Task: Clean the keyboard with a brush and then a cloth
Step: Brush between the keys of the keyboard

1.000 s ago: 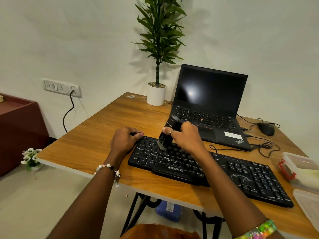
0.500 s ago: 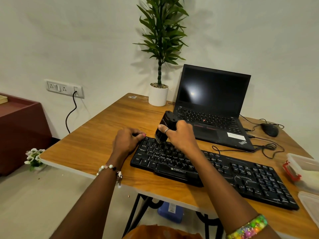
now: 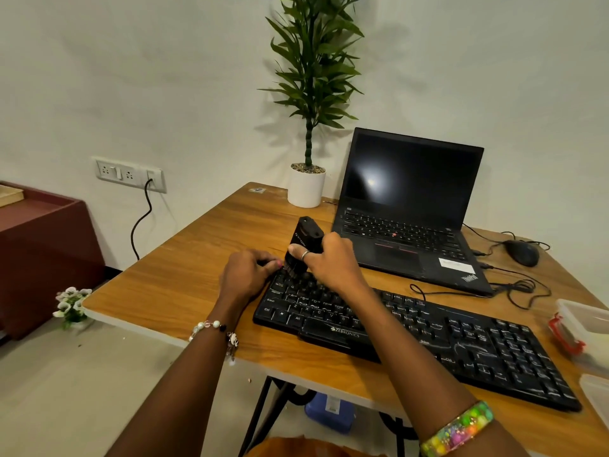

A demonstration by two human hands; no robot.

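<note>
A black keyboard lies slanted across the near part of the wooden desk. My right hand grips a chunky black brush, held nearly upright, its bristles down on the keys at the keyboard's far left corner. My left hand rests at the keyboard's left end with curled fingers touching its far left edge. No cloth is in sight.
Behind the keyboard stands an open black laptop, with a mouse and tangled cables to its right. A potted plant sits at the back. Clear plastic containers line the desk's right edge. A maroon cabinet stands left.
My right hand has swept the brush up and left across the keys to the keyboard's far left corner. My left hand has stayed at the left end.
</note>
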